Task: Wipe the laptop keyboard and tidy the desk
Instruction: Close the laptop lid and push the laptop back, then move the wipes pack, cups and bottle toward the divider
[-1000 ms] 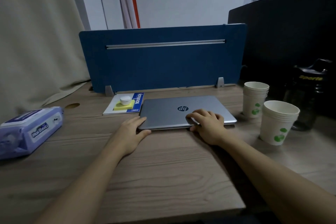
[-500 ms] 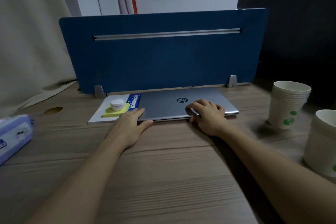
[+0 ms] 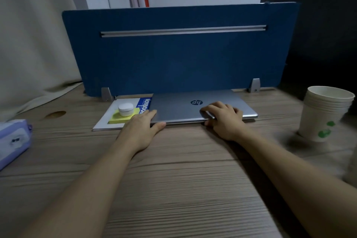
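Since a second ago we have slid the laptop (image 3: pixel 195 107) back against the blue divider (image 3: pixel 179 52). Our left hand (image 3: pixel 142 127) lies flat on its near-left corner, fingers loosely spread, while our right hand (image 3: pixel 224 118) curls over the front edge. The laptop sits closed on the bench (image 3: pixel 173 179); it looks stiff, fairly heavy and smooth, so we would lift the lid at that front lip.

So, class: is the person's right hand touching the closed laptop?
Touching. The head view shows the right hand with its fingers lying on the lid of the laptop and the thumb against its front edge.
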Demonstrator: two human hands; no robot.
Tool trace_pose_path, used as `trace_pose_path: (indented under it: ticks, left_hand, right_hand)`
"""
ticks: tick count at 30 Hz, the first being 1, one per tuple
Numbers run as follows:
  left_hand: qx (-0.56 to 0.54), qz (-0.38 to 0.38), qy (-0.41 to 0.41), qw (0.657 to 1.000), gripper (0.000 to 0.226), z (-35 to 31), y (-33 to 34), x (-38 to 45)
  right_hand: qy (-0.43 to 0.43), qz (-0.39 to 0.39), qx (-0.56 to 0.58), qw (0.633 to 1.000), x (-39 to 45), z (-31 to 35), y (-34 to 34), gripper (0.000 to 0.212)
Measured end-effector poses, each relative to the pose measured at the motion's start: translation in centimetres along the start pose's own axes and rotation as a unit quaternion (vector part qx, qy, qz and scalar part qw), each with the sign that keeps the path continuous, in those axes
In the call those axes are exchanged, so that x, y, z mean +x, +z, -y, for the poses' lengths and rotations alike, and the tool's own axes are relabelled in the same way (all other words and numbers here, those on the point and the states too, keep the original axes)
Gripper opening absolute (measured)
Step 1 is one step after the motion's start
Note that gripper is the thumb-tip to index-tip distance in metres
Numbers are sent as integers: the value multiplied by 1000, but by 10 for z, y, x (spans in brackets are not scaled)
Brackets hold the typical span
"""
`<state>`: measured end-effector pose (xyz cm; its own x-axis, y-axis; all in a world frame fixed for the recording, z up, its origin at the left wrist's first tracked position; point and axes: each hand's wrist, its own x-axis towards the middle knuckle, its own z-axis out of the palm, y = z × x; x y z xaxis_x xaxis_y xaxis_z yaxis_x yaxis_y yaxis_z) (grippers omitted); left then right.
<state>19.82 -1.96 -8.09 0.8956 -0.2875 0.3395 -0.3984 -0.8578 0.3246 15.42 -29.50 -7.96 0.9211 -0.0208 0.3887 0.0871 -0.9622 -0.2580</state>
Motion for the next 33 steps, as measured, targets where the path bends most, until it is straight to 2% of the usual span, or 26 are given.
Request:
trace_pose_path:
  ticks: [4, 8, 13, 16, 19, 24, 28, 33]
  left_hand:
    - [-5, -10, 5, 1000, 62, -3, -3, -4]
    - [-24, -25, 17, 999, 45, -5, -10, -17]
    - [-43, -20, 2, 999, 48, 5, -22, -45]
    - [-47, -40, -10, 998, 46, 17, -34, -63]
    - [-20, -48, -50, 997, 52, 35, -46, -79]
    - [15, -21, -186, 982, 66, 67, -64, -88]
    - [2, 8, -205, 979, 65, 80, -65, -79]
    - [18, 21, -195, 980, 66, 90, -64, -55]
  right_hand:
    - [-3, 4, -10, 1000, -4, 1, -2, 37]
    - [-11, 7, -19, 1000, -15, 7, -5, 37]
    - [-20, 22, -37, 999, -36, 27, -8, 45]
    - [-31, 24, -10, 999, -51, 44, -6, 46]
    - [-40, 28, 15, 999, -64, 65, -4, 47]
    - [-51, 32, -14, 998, -70, 81, -2, 48]
    - [-19, 28, -42, 999, -62, 80, 0, 51]
    - [-27, -16, -67, 997, -37, 89, 6, 44]
